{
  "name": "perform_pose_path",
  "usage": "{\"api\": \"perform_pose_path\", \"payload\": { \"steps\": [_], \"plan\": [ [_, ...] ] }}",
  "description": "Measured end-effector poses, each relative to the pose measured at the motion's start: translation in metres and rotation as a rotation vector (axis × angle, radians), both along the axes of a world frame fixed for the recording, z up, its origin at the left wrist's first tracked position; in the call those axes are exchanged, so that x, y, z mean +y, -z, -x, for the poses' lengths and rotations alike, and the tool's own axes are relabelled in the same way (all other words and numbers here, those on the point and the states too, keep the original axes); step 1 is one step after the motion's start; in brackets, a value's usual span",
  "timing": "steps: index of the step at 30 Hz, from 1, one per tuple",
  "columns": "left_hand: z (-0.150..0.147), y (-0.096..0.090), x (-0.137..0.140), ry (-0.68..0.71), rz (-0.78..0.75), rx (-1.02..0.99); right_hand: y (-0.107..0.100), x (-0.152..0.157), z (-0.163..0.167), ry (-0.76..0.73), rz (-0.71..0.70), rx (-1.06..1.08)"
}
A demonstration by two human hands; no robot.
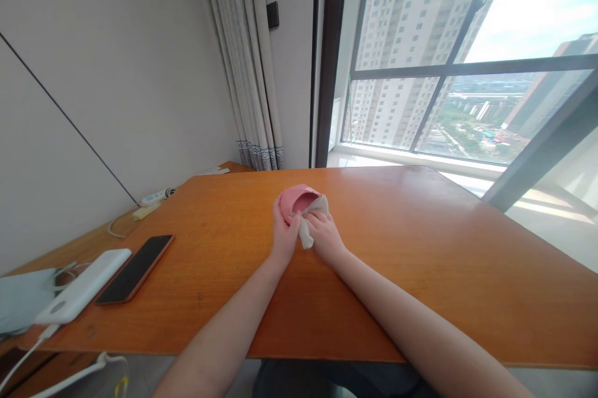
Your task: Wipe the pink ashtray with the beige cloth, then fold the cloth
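A pink, rounded, hollow container (290,197) is held just above the middle of the wooden table, its dark opening tilted toward me and to the right. Around its left side and lower rim wrap the fingers of my left hand (284,236). My right hand (326,237) is closed on a crumpled white cloth (306,237), pressed to the right part of the rim. Part of the cloth hangs down between the two hands. The container's underside and its exact kind cannot be made out.
On the table (210,298) at left lie a black-screened phone (135,269) and a white power bank (84,286) with a cable. Farther back, a power strip (156,197) rests by the wall. A curtain (247,61) hangs behind, and a large window (467,74) stands at right.
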State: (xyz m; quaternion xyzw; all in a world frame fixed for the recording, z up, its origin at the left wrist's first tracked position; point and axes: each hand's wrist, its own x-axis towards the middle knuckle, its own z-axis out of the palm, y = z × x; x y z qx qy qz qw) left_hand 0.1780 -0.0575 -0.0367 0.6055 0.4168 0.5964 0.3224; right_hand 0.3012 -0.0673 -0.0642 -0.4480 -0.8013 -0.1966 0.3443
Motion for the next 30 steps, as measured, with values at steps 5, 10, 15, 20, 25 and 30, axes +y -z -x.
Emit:
{"api": "perform_pose_path", "payload": {
  "steps": [5,10,15,20,25,30],
  "plan": [
    [0.025,-0.013,0.017,0.087,-0.073,0.161,-0.012,0.010,-0.009,-0.068,0.002,-0.129],
    [0.017,-0.015,0.007,0.112,-0.085,0.180,-0.013,0.011,-0.016,-0.029,-0.023,-0.062],
    [-0.009,-0.002,-0.014,0.002,-0.091,-0.016,-0.003,0.005,-0.004,0.036,-0.016,0.054],
    [-0.003,-0.001,-0.005,-0.023,-0.046,-0.048,-0.004,0.003,0.002,0.010,-0.021,0.008],
    [0.016,-0.003,0.015,0.008,-0.065,0.094,-0.008,0.010,-0.007,-0.042,-0.002,-0.129],
    [0.010,-0.003,0.010,0.073,-0.112,0.177,-0.004,0.016,-0.018,0.027,0.018,-0.091]
  ]
}}
